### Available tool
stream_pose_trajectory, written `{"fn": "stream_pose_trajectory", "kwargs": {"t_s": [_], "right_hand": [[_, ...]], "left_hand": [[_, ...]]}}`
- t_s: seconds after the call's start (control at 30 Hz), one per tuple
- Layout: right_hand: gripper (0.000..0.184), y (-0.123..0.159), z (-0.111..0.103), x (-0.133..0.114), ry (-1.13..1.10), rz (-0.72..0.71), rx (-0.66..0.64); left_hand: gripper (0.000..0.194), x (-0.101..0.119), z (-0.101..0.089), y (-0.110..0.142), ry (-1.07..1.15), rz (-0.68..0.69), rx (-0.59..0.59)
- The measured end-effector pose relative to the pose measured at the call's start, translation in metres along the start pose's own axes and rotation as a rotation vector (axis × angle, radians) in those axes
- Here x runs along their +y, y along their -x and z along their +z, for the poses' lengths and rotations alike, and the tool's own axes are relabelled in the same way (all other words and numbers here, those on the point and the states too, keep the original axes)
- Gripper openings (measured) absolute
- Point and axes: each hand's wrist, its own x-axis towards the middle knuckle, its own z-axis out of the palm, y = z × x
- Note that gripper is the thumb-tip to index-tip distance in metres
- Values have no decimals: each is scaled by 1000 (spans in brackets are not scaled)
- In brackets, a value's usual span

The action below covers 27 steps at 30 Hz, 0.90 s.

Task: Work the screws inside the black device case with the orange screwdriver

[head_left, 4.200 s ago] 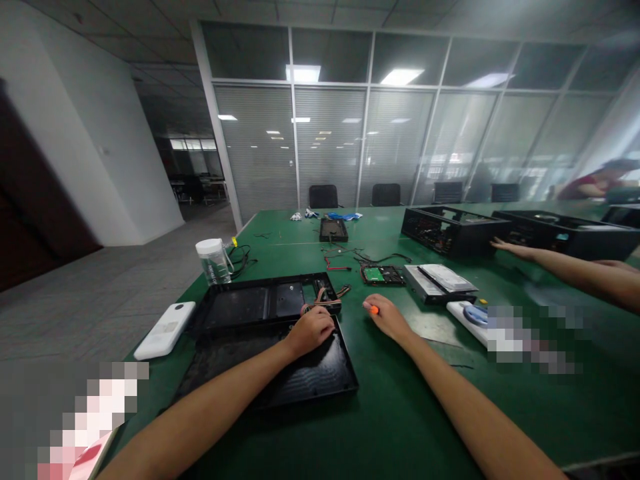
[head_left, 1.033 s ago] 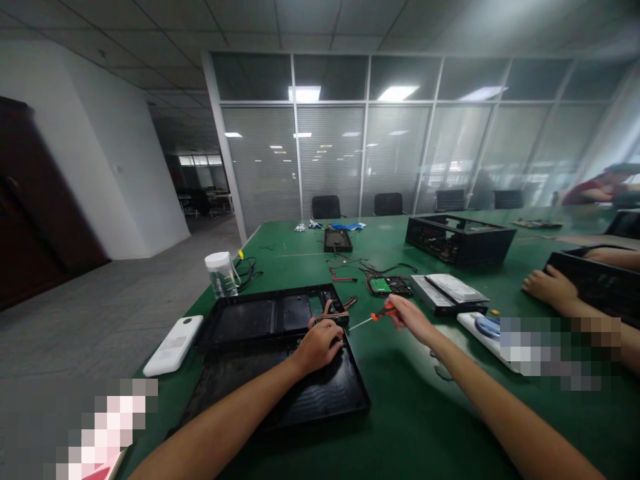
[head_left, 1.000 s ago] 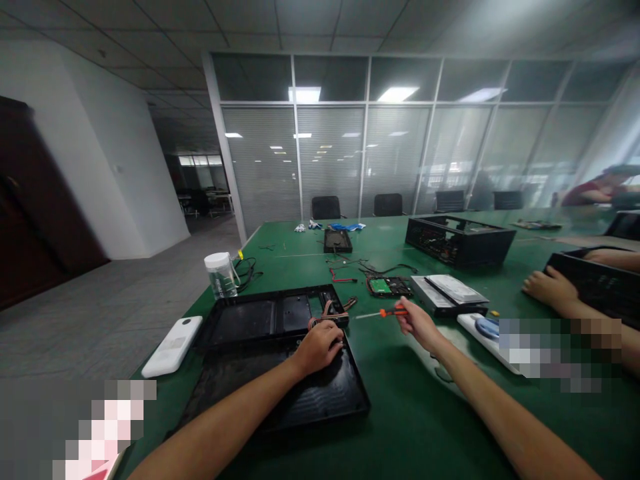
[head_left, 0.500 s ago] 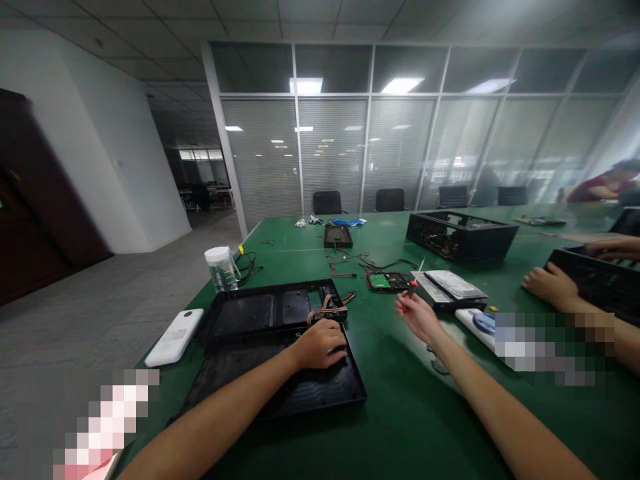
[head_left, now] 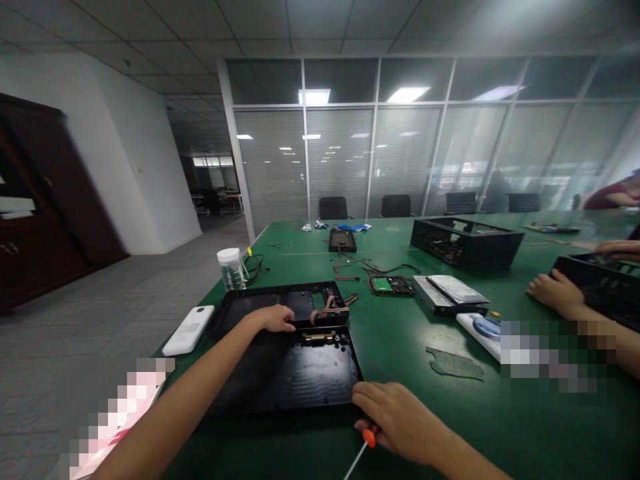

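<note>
An opened black device case (head_left: pixel 280 380) lies in front of me in two shallow halves, with a bundle of striped wires (head_left: pixel 330 310) at the right of the far half. My left hand (head_left: pixel 276 318) has its fingers closed over the edge where the halves meet. Down at the near right corner, my right hand (head_left: pixel 400 419) holds a screwdriver (head_left: pixel 368 437) tucked in its palm, the shaft pointing down toward me. Its fingertips touch the case's right edge. Small metal parts sit by the near half's upper right edge.
A plastic bottle (head_left: pixel 233 270) and a white power bank (head_left: pixel 189 331) stand to the left. Right of the case lie a green circuit board (head_left: pixel 384 285), a drive (head_left: pixel 440 293) and a translucent sheet (head_left: pixel 454 365). A co-worker's hand (head_left: pixel 557 291) rests on another black case (head_left: pixel 605 287).
My right hand came down and left to the near case corner, the screwdriver now pointing down. My left hand moved from the near half's right side up and left to the seam.
</note>
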Motion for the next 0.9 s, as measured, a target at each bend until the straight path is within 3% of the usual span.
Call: {"fn": "stream_pose_trajectory", "kwargs": {"t_s": [0.13,0.27,0.37,0.5,0.7,0.8,0.9], "right_hand": [[19,38,12,1,-51,98,105],[18,59,22,6,-18,215,85],[13,59,26,9,-12,244,42],[19,35,23,16,-21,278,26],[20,-38,26,54,-98,293,19],[21,-70,31,71,-473,378,200],[17,-88,35,76,-796,473,340]], "left_hand": [[40,-7,15,4,-35,113,104],[24,-7,21,3,-165,247,228],[14,-3,15,8,-260,299,289],[13,15,-13,30,-279,310,345],[15,67,-59,92,-291,339,322],[12,94,-58,122,-289,351,282],[9,114,-43,147,-291,344,236]]}}
